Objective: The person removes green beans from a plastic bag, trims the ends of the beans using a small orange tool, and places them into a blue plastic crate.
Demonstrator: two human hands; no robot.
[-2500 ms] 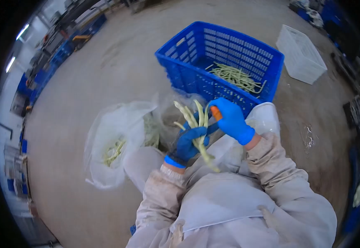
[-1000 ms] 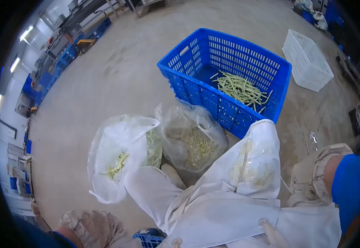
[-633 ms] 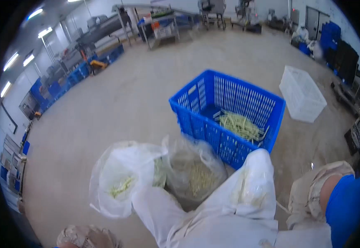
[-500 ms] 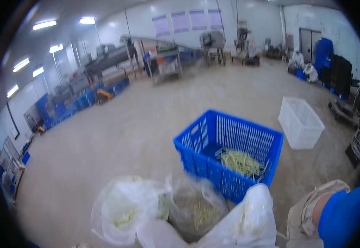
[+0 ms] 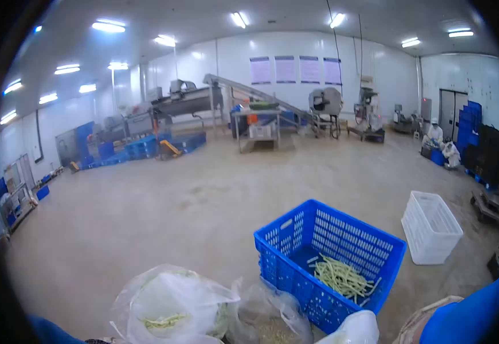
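At the bottom right, a blue sleeve (image 5: 473, 312) runs down to a beige cuff (image 5: 424, 315). The fingers of my right hand are out of frame, so its hold is hidden. A bit of blue sleeve (image 5: 51, 331) shows at the bottom left; my left hand is out of view. In front of me stands a blue perforated crate (image 5: 284, 269) with a heap of long pale-green bean-like strips (image 5: 344, 278) inside. Beside it sit an open clear plastic bag (image 5: 269, 309) with small bits and a white-lined bag (image 5: 189, 298) with a few green strips (image 5: 162, 321).
A white crate (image 5: 433, 241) stands right of the blue one. Farther back are an inclined conveyor (image 5: 255, 92), a metal table (image 5: 258, 117) and a yellow pallet jack (image 5: 171, 148). Two people in white (image 5: 434, 135) crouch by blue crates at the far right. A trolley (image 5: 490, 206) stands at the right.
The view has tilted up, so the crates and bags sit lower in the picture. The white-covered shape at bottom centre and the right sleeve have mostly dropped out of frame.
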